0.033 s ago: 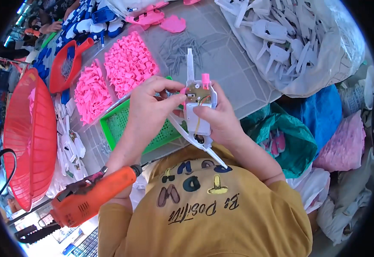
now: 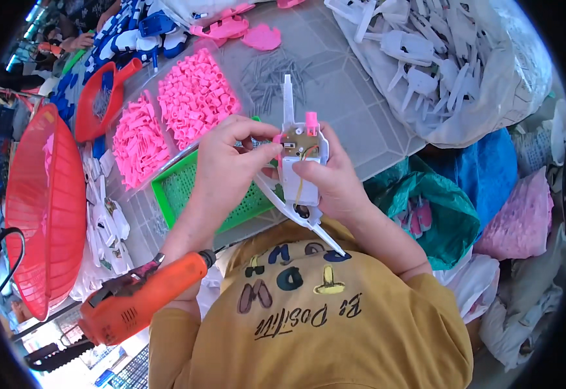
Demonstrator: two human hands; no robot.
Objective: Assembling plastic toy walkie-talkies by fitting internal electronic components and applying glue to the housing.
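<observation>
My right hand grips a white plastic housing from the right, its thumb across the front. A brown circuit board with thin wires lies in the housing's upper part. One pink cap sticks up at the board's top right. My left hand pinches a small pink piece against the housing's left edge; its fingers partly hide that piece. A long white arm extends upward from the housing, and a curved white strip slants beneath it toward my shirt.
A green basket sits under my left wrist. Beyond are pink small parts, grey screws or pins and a sack of white housings. An orange power tool hangs by my left forearm. A green bag stands right.
</observation>
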